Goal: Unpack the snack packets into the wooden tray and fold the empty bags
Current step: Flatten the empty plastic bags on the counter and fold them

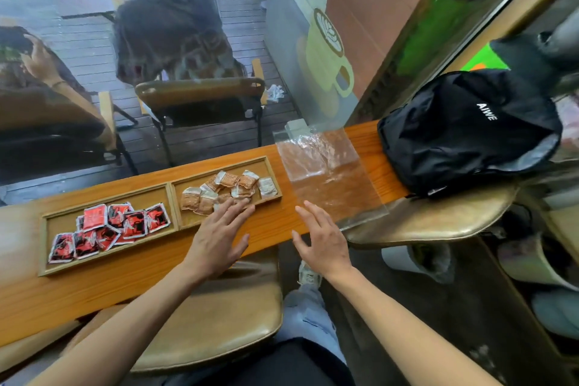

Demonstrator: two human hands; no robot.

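A two-compartment wooden tray (170, 189) lies on a narrow wooden counter. Its left compartment holds several red and black snack packets (108, 229); the right one holds several brown and white packets (228, 188). To the tray's right an empty clear plastic bag (329, 172) lies flat on the counter. My left hand (219, 238) hovers with fingers spread over the tray's front right edge, holding nothing. Just short of the bag's near edge my right hand (322, 241) is open and empty too.
A black backpack (466, 131) sits on the counter's right end beside the bag. Tan padded stools (216, 316) stand below the counter. Beyond the glass, people sit on chairs (200, 97) on a wooden deck.
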